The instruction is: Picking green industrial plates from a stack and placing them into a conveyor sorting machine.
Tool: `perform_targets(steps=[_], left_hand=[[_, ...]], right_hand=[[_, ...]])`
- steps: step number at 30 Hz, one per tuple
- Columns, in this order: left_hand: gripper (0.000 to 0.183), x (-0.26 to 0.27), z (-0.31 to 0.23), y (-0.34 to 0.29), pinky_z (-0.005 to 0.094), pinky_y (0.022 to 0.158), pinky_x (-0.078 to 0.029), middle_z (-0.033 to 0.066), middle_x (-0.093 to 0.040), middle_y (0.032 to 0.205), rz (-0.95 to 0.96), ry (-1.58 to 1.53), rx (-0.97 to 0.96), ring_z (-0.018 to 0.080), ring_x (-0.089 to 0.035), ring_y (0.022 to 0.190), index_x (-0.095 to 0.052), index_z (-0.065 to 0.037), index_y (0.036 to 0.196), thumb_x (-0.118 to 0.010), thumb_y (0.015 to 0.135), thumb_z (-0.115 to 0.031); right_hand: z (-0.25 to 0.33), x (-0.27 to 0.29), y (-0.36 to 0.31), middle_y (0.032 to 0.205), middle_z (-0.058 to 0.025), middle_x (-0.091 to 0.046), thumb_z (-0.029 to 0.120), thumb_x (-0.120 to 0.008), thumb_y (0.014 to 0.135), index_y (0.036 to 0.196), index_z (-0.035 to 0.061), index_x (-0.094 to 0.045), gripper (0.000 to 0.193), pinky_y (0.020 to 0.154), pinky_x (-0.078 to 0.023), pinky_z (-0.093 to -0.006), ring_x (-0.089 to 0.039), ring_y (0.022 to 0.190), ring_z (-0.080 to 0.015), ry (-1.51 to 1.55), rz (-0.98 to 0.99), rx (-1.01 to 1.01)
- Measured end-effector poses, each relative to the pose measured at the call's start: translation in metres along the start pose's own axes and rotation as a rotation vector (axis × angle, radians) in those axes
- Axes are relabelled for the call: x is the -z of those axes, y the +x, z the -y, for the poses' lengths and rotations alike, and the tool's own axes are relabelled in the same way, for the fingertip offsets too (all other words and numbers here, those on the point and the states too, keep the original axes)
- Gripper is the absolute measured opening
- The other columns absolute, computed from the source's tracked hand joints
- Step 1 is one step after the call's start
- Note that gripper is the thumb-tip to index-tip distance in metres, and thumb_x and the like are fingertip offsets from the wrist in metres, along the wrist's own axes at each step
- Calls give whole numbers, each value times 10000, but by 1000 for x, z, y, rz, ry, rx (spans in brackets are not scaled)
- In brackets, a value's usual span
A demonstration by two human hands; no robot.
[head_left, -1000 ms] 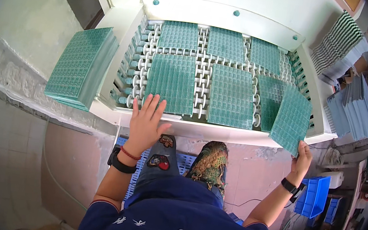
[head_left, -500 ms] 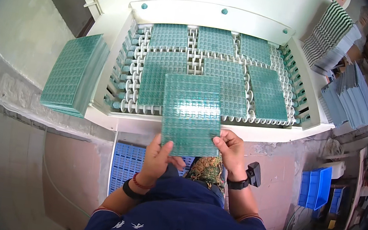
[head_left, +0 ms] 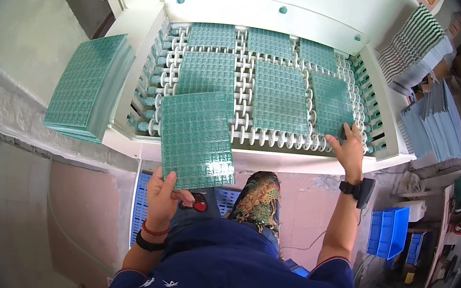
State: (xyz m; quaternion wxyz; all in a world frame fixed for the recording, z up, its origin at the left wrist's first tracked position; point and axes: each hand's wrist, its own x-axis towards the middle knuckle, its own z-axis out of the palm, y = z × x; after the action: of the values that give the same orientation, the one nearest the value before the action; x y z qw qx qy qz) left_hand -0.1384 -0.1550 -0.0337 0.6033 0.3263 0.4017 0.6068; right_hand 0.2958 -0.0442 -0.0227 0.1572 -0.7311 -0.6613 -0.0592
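My left hand (head_left: 162, 194) is closed on the near left corner of a green circuit board panel (head_left: 199, 140), thumb on top. The panel tilts over the front edge of the roller conveyor (head_left: 253, 151) and partly covers another board (head_left: 205, 71). Reaching forward to the right, my right hand (head_left: 350, 151) has its thumb and fingers apart. Its fingertips are at the near edge of the rightmost front board (head_left: 331, 102), which lies slightly askew on the white rollers. Beside it lies a middle board (head_left: 281, 98). A farther row of boards lies near the machine's cover.
A thick stack of similar green boards (head_left: 84, 84) leans on the machine's left side. At the right stand striped sheets (head_left: 418, 46) and a bluish-grey stack of panels (head_left: 434, 124). A blue bin (head_left: 389, 232) is lower right; blue grating (head_left: 141, 208) lies below the machine.
My right hand has left the held panel and moved right to the rightmost board. My left hand has carried the panel leftward. The conveyor boards sit slightly farther away.
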Motion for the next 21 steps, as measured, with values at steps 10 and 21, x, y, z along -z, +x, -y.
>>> perform_targets(steps=[10,21], left_hand=[[282,6,1,-6,257,405,-505,181,-619,828,28,32,17,172,-602,490,-399,71,1134,-381,949,-141],[225,6,-4,-13,262,442,-533,168,-616,811,69,27,18,186,-623,534,-411,54,1079,-362,957,-129]], right_hand=[[24,8,4,1198,-311,-480,488,-650,736,1150,-63,-535,699,963,-365,-424,-456,1138,-413,-8,-16,-116],[-6,8,30,974,-196,-598,285,-673,741,924,-46,-588,388,707,-497,-412,-599,807,-370,-98,-77,386]])
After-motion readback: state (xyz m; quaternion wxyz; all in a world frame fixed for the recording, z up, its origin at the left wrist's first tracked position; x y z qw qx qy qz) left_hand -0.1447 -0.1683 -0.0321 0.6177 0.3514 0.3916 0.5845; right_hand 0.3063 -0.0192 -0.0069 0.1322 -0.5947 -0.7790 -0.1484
